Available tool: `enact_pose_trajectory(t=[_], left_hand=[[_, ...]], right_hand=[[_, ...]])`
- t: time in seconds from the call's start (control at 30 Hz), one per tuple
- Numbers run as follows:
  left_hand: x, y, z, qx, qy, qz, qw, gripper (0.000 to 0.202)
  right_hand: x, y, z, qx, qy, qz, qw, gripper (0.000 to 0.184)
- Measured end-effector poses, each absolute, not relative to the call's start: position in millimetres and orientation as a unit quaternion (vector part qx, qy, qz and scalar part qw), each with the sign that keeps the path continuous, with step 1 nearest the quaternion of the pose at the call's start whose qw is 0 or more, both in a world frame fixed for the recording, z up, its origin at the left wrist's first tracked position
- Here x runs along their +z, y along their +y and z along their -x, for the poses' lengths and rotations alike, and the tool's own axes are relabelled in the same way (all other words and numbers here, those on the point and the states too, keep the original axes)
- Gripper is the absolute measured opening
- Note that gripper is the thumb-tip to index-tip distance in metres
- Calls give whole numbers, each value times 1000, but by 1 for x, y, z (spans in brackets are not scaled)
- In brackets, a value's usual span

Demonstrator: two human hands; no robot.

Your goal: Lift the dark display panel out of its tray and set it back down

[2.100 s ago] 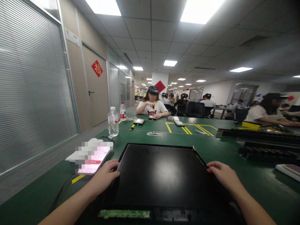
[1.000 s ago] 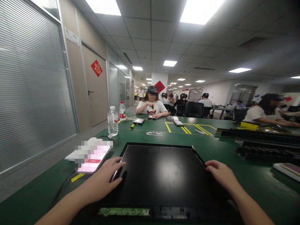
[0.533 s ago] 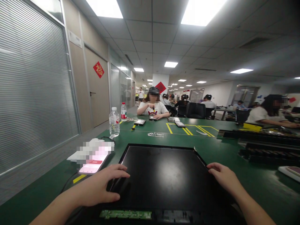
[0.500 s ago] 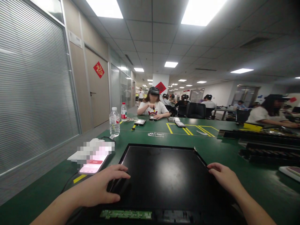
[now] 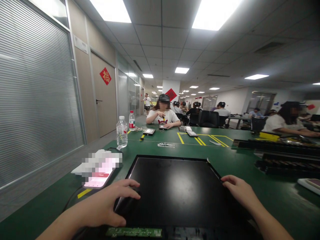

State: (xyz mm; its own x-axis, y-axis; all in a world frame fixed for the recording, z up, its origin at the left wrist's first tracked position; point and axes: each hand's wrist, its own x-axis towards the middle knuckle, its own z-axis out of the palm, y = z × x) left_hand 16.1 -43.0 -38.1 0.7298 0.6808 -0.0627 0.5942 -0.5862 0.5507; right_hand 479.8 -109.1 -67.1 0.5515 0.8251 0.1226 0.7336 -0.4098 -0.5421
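Note:
A dark, glossy display panel [image 5: 180,190] in a black frame lies in front of me, with a narrow green circuit board [image 5: 135,232] along its near edge. Over the panel's left side, my left hand [image 5: 117,200] is open, its fingers spread and the thumb apart; whether the fingertips touch the surface is hard to tell. At the opposite side, my right hand [image 5: 236,186] has its fingers and thumb closed on the frame's right edge. Part of that grip is hidden behind the hand.
Left of the panel are a lit phone [image 5: 96,181] and a white packet [image 5: 82,166]. Bottles [image 5: 122,131] stand beyond them. Black strip parts [image 5: 285,163] lie at right. Across the green table [image 5: 147,148], a person [image 5: 163,115] works on a small drive.
My left hand's fingers have spread a little wider, the thumb shifting down and left towards the circuit board. My right hand stays at the frame's edge, and the view tilts slightly upward.

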Motion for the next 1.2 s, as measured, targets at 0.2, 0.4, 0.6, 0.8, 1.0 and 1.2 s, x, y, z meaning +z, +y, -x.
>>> enact_pose_trajectory(t=[0.2,0.4,0.6,0.8,1.0,1.2], left_hand=[[-31,-51,-19,75,355,-892,270,57],[-29,-54,-21,78,349,-894,268,56],[-29,-55,-19,88,343,-892,279,57],[-36,-49,-14,101,348,-896,257,57],[-52,-32,-23,192,474,-847,146,46],[-62,-24,-28,163,549,-815,90,50]], right_hand=[[-60,-114,-476,84,-463,837,278,23],[-59,-117,-479,92,-465,834,282,25],[-55,-119,-479,94,-464,837,275,25],[-59,-119,-480,81,-468,831,289,24],[-58,-118,-481,89,-463,835,284,25],[-53,-120,-480,89,-449,842,284,26]])
